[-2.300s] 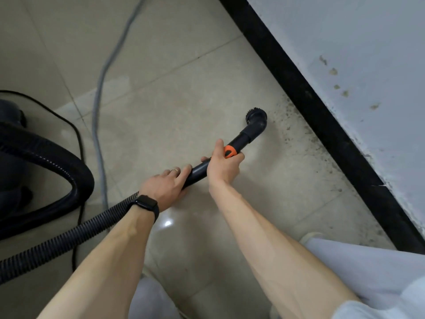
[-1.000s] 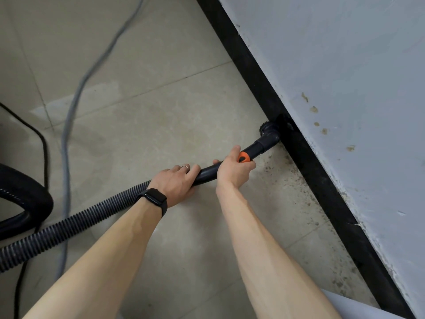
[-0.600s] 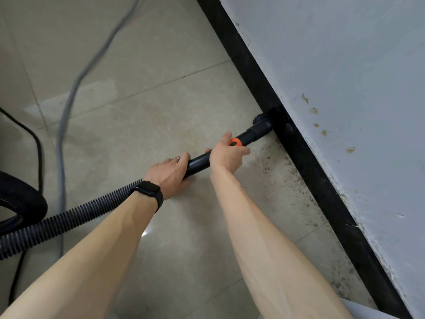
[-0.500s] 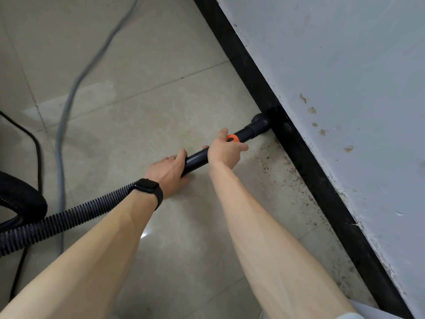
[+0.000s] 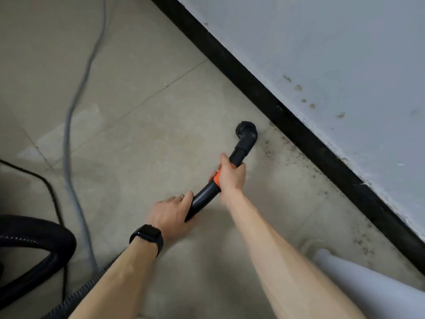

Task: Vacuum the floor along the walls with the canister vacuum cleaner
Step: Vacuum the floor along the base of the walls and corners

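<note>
I hold a black vacuum wand (image 5: 204,196) with an orange collar over the beige tiled floor (image 5: 147,139). My right hand (image 5: 230,176) grips the wand at the orange collar. My left hand (image 5: 170,215), with a ring and a black watch on the wrist, holds the wand's lower end where the ribbed hose (image 5: 76,295) joins. The round brush nozzle (image 5: 246,132) sits on the floor a short way off the black baseboard (image 5: 299,137). Dark dirt specks (image 5: 287,155) lie along the baseboard to the right of the nozzle.
A grey-white wall (image 5: 333,54) with small stains rises above the baseboard. A grey cable (image 5: 71,139) and a thin black cord (image 5: 50,187) run over the floor at left. A thick black hose loop (image 5: 48,254) lies at lower left. My pale trouser leg (image 5: 368,286) is at lower right.
The nozzle has pulled back from the baseboard onto the open tile, and the wand now points more steeply up the frame. Both hands kept their grip.
</note>
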A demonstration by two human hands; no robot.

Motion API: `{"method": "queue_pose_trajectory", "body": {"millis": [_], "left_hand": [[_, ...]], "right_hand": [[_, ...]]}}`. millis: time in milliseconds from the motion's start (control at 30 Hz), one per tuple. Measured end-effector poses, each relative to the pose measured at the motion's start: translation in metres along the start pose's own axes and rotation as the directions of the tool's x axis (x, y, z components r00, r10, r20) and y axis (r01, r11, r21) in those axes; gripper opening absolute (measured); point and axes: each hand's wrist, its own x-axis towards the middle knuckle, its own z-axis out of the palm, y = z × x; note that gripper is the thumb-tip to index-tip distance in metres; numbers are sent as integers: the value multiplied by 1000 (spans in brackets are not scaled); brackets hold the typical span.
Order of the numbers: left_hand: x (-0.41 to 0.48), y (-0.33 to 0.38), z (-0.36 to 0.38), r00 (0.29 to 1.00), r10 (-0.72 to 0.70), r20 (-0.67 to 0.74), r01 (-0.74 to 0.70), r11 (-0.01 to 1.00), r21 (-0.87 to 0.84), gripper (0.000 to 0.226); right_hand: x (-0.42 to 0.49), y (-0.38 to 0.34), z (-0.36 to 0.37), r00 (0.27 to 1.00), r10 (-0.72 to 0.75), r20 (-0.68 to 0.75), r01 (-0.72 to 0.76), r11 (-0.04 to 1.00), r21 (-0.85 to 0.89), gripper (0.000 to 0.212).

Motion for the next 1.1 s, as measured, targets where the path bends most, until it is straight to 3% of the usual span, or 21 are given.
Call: {"method": "queue_pose_trajectory", "body": {"millis": [167, 333, 467, 600, 733, 867, 1000, 1100], "left_hand": [[-42, -5, 14, 986, 65, 152, -68, 998, 16, 39], [-42, -22, 9, 939, 222, 261, -247, 967, 66, 47], [-34, -25, 7, 919, 261, 295, -303, 947, 104, 47], [-37, -22, 9, 919, 257, 297, -314, 935, 162, 47], [-31, -14, 16, 919, 132, 370, -203, 966, 160, 48], [-28, -12, 14, 853, -59, 519, 59, 998, 17, 45], [-41, -12, -10, 834, -89, 545, 17, 991, 135, 38], [-65, -23, -10, 813, -92, 575, 62, 996, 71, 34]], "right_hand": [[-35, 40, -15, 994, -6, -107, 0, 998, -56, 19], [-51, 58, -21, 988, 2, -156, -10, 999, -48, 18], [-56, 66, -22, 982, -35, -186, 31, 999, -25, 23], [-70, 83, -26, 971, -93, -219, 57, 984, -167, 27], [-76, 98, -22, 968, -106, -228, 71, 985, -157, 26], [-77, 99, -17, 977, -132, -168, 105, 982, -156, 26], [-95, 110, -13, 990, -84, -111, 71, 990, -122, 32], [-106, 119, -18, 996, -24, -86, 24, 1000, -10, 32]]}}
